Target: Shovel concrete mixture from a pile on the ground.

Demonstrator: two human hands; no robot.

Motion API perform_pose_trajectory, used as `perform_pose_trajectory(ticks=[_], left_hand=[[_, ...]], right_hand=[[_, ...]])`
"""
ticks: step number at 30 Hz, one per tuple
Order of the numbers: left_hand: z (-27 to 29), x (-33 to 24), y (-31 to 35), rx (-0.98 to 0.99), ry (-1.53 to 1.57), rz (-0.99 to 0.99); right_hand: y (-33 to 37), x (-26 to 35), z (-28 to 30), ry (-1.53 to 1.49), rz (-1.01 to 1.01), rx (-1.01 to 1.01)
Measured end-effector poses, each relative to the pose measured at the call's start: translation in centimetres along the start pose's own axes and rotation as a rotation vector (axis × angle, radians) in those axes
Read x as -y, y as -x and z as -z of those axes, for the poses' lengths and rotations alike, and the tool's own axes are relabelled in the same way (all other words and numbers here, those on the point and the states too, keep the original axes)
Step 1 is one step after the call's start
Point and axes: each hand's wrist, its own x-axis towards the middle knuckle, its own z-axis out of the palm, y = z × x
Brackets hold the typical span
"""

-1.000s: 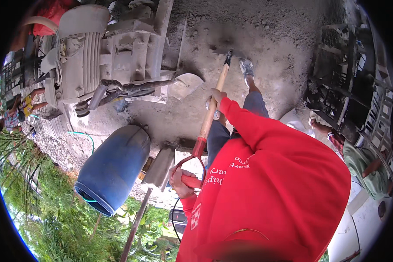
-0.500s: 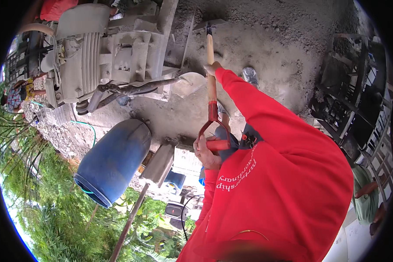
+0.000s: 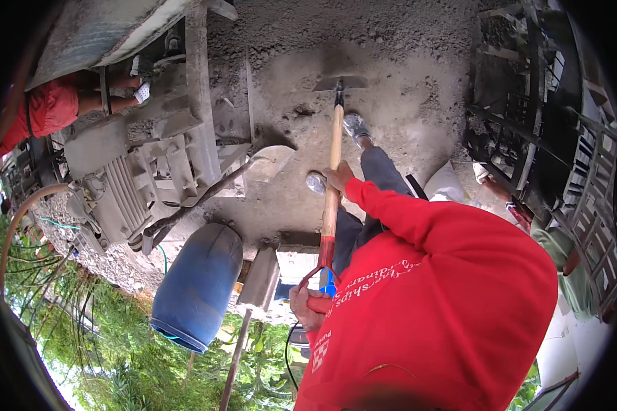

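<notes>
I hold a long-handled shovel with both hands, its pale wooden shaft running away from me. My right hand is wrapped round the middle of the shaft. My left hand is closed on the red D-shaped grip at the near end, partly hidden by my red sweatshirt. The wide metal blade is at the far end, low over or on the grey ground; whether it touches I cannot tell. No heap of material shows on the blade. My shoes stand on either side of the shaft.
Dusty machinery with a finned motor stands left, near a flat blade on a dark shaft. A blue barrel is nearer. Rough gravel lies ahead. Dark metal frames line the right. A person in red is far left.
Both hands and the shovel have come back toward my body, with the blade lower in the picture. My view has shifted, bringing the person in red at far left more into sight.
</notes>
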Motion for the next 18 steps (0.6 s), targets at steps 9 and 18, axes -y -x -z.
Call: perform_pose_trajectory(ticks=[9, 18], left_hand=[[-17.5, -4.0, -8.0, 0.519, -0.154, -0.117], [-12.1, -7.0, -4.7, 0.478, -0.243, -0.279]], right_hand=[[-6.1, 14.9, 15.7, -0.656, -0.043, -0.198], [-1.8, 11.5, 9.1, -0.655, -0.099, -0.051]])
